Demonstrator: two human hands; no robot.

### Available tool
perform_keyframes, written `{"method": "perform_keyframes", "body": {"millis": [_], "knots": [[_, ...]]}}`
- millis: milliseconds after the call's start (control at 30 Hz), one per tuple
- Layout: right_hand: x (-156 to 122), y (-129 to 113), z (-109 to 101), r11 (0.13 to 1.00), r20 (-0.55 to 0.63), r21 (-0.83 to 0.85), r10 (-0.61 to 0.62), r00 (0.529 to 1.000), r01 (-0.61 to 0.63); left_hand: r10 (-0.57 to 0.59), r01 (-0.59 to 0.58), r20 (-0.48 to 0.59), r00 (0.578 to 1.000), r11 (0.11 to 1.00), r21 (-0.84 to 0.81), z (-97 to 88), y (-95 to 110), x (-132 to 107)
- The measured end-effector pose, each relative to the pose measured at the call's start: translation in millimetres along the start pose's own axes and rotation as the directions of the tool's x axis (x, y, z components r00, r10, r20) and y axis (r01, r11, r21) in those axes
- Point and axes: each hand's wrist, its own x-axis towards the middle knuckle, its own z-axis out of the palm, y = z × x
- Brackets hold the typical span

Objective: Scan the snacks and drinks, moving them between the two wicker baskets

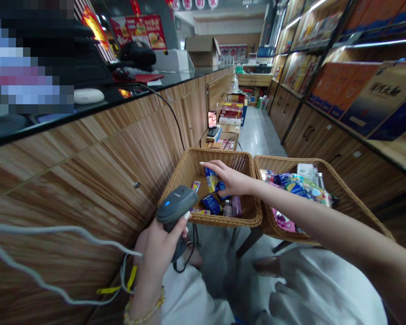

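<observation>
My left hand [164,241] is wrapped round the grip of a dark grey handheld barcode scanner [177,201], low in front of the left wicker basket [219,155]. Over that basket reaches my right hand [228,177], fingers stretched out and apart. Just under its fingers is a blue and yellow packet [210,179]; I cannot tell whether they touch. Nearer the front wall of the basket lie a dark blue packet [211,204], a small capped jar [228,209] and a purple bottle [237,206]. My right palm and thumb partly cover another blue item.
A second wicker basket [328,169] on the right holds several bagged snacks [294,185]. Wooden counter drawers [88,162] rise on the left, with a white cable [71,230] in front. A phone [212,119] stands behind the baskets. Boxed goods [375,97] line the right shelves.
</observation>
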Motion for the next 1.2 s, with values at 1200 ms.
{"method": "perform_keyframes", "body": {"millis": [1200], "knots": [[-37, 2, 2, 0.987, -0.319, -0.161, -0.059, 0.946, 0.008, -0.021, 0.019, 0.093, 0.995, 0.999, 0.026, 14.2, 33, -15]]}}
